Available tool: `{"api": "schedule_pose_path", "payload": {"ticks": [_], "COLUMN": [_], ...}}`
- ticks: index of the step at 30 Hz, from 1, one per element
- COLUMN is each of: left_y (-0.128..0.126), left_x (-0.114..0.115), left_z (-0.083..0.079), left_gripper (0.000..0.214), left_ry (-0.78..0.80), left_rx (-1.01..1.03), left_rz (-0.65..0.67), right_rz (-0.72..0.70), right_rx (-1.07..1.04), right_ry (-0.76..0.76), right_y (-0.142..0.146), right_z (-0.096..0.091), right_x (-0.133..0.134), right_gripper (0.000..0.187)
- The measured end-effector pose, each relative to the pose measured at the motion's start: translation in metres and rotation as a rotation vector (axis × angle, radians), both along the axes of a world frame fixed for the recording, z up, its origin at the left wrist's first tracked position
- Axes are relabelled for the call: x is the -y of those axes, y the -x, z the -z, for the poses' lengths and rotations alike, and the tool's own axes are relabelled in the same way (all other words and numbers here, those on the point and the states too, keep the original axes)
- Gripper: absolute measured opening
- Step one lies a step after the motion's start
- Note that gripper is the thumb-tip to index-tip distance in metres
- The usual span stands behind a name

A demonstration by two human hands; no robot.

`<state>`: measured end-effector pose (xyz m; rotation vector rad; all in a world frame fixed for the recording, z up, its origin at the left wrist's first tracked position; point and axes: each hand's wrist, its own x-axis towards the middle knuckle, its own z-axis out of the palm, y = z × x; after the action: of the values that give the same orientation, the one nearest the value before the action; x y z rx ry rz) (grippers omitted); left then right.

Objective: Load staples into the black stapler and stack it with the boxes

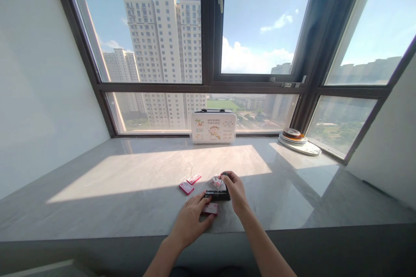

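Observation:
A small black device (217,194) sits on the grey stone sill (130,181) with white-and-red cards (216,181) sticking out of its top. My right hand (235,191) is closed on the device's right end, thumb and fingers by the cards. My left hand (190,220) rests on the sill with fingers stretched toward the device's left end, lying over a pink card pack (210,209). Two more pink card packs (186,187) (194,178) lie a little to the left.
A white tin case with cartoon print (213,127) stands against the window at the back. A stack of round plates (297,140) sits at the back right. Dark window frames and white side walls enclose the sill; its front edge runs just below my hands.

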<state>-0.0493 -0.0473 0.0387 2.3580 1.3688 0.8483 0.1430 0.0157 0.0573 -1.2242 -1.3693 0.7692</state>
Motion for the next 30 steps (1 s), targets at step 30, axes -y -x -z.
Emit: {"api": "schedule_pose_path", "payload": {"ticks": [30], "left_y": [0.011], "left_x": [-0.01], "left_z": [0.006], "left_gripper": [0.03], "left_ry": [0.121], "left_rx": [0.186], "left_rz": [-0.006], "right_rz": [-0.034], "right_rx": [0.207], "right_ry": [0.388], "right_y": [-0.046], "right_z": [0.03], "right_x": [0.051], "right_gripper": [0.027]}}
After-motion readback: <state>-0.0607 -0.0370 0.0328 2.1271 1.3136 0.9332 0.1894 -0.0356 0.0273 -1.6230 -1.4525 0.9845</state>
